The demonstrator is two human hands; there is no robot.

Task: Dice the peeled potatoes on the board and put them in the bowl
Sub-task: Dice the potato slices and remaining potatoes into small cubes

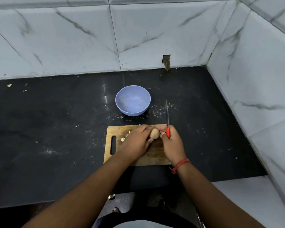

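Observation:
A wooden cutting board [155,155] lies on the black counter. On its far part sits a round tan potato [155,133]. My left hand [135,142] grips the potato from the left. My right hand [170,143] holds a knife [167,119] by its orange handle, blade pointing away toward the wall, and its fingertips touch the potato's right side. A few pale cut potato pieces [126,137] lie on the board, partly hidden under my left hand. The blue bowl [132,100] stands behind the board and looks empty apart from specks.
The black counter [56,129] runs left and is bounded by marble-tiled walls at the back and right [253,79]. Small scraps [9,85] lie at the far left. A red thread band circles my right wrist [181,163].

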